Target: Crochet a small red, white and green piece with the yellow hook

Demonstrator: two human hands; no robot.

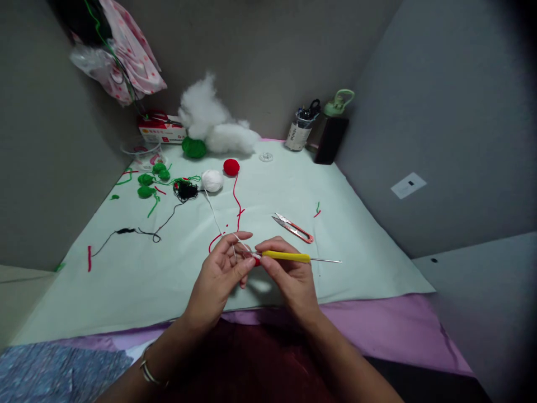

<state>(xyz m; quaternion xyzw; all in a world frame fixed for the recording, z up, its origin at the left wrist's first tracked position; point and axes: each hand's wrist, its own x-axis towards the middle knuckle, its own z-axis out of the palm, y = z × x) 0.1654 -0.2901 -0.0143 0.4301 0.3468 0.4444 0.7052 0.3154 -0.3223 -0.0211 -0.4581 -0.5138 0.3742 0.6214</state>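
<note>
The right hand (289,274) is closed in a pinch on the yellow grip of a crochet hook (293,257), whose bare metal shank points right, level above the counter (356,246). The left hand (222,268) is curled, fingers partly closed, with white yarn (213,212) tensioned over them and a small red piece (255,261) pinched at the hook's working end; the piece is mostly hidden, so its shape cannot be told. Both hands hover just above the near counter edge, touching each other at the fingertips. The white yarn runs back to a white ball (212,180); a red strand (237,201) leads to a red ball (231,167) beside it. The hook appears stiff, thin and light; it is best held on the yellow grip, not the slippery shank. The yarn is judged soft, limp and light, easily snagged; it needs steady tension across the fingers. The red piece is likely small and squashy, best held by a light fingertip pinch. Snips (293,228) lie just beyond the right hand. Green pieces (146,184), black thread (184,191) and white stuffing (213,126) lie further back, well apart.
</note>
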